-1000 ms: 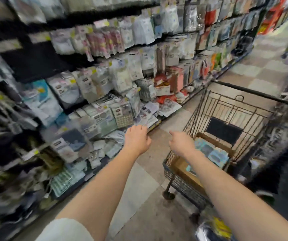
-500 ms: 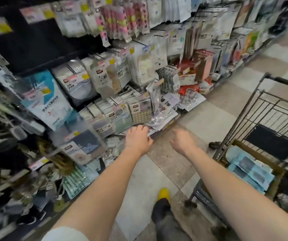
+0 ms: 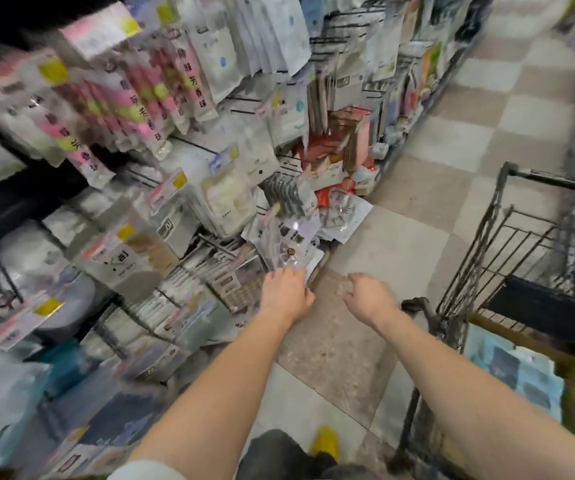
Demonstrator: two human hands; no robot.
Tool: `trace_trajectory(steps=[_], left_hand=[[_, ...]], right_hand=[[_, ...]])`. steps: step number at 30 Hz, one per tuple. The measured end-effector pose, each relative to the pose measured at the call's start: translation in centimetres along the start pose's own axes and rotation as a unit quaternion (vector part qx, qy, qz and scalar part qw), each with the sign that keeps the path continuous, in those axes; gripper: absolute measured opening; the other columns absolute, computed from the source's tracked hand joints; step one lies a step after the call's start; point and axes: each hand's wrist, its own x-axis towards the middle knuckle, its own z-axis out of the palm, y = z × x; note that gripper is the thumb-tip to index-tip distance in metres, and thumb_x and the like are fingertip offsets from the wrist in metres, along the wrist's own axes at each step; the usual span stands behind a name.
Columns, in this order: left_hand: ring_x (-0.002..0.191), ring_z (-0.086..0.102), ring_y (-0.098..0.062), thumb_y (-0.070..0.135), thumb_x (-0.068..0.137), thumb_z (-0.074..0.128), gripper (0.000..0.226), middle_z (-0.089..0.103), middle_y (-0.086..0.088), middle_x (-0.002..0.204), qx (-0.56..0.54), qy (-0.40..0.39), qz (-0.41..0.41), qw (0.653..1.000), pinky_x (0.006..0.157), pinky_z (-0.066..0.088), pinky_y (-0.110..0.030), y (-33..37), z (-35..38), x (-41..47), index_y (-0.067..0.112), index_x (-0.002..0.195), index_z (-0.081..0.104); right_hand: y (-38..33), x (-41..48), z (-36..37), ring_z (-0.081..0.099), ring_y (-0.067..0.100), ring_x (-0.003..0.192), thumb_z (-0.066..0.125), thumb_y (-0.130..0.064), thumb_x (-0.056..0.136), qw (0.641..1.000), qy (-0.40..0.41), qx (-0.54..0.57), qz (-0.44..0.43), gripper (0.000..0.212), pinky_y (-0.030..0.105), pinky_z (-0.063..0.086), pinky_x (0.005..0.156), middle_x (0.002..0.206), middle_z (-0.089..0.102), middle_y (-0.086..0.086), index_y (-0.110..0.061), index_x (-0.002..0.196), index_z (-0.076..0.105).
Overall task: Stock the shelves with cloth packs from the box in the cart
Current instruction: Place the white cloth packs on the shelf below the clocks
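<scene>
**Cloth packs sit right-rear of both hands; right hand nearer**

Both hands point away from the box. Left hand [image 3: 286, 292] reaches into the lower shelves [image 3: 182, 306], fingers at a clear hanging pack [image 3: 286, 247]; can't tell if it's pinching. Right hand [image 3: 365, 297] hovers over the floor, loosely curled, holding nothing. Blue cloth packs [image 3: 518, 375] lie flat in the cardboard box [image 3: 521, 336] inside the cart [image 3: 487, 271], right of the right forearm. Judgement: next pick needs the right hand to swing back toward the cart.
</scene>
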Motion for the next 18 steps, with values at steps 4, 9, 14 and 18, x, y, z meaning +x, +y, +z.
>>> trace_trajectory(steps=[4,9,14,18], left_hand=[[0.124,0.056,-0.033,0.038,0.097,0.048,0.042,0.060,-0.010,0.132,0.015,-0.004,0.079,0.997,0.104,0.042,-0.043,2.8,-0.9,7.9,0.015,0.132,0.056],[0.129,0.053,-0.033,0.038,0.099,0.049,0.045,0.057,-0.010,0.138,0.033,-0.025,0.212,0.976,0.105,0.039,-0.041,8.5,-1.3,17.0,0.017,0.139,0.052],[0.129,0.053,-0.032,0.038,0.098,0.048,0.044,0.058,-0.008,0.136,0.040,-0.037,0.370,0.927,0.107,0.037,-0.042,15.8,-0.9,22.4,0.018,0.137,0.056],[0.122,0.055,-0.032,0.036,0.097,0.050,0.039,0.062,-0.009,0.132,0.054,-0.048,0.490,0.868,0.105,0.040,-0.043,22.0,-1.4,22.4,0.017,0.130,0.059]], right_hand=[[4.0,4.1,-2.1,0.057,0.033,0.126,0.053,-0.025,0.093,0.996,0.038,0.019,0.075,0.044,0.036,0.045,0.101,0.139,0.059,0.012,-0.011,0.135,0.057],[10.2,6.4,-3.5,0.060,0.035,0.119,0.051,-0.027,0.095,0.972,0.075,0.074,0.209,0.042,0.040,0.051,0.093,0.134,0.061,0.012,-0.015,0.135,0.055],[15.2,4.3,-3.7,0.066,0.033,0.101,0.055,-0.032,0.090,0.909,0.145,0.110,0.375,0.025,0.040,0.055,0.083,0.110,0.070,0.009,-0.019,0.109,0.064],[17.6,-0.3,-2.6,0.067,0.034,0.102,0.052,-0.036,0.091,0.840,0.146,0.123,0.508,0.027,0.042,0.056,0.080,0.113,0.070,0.008,-0.022,0.112,0.063]])
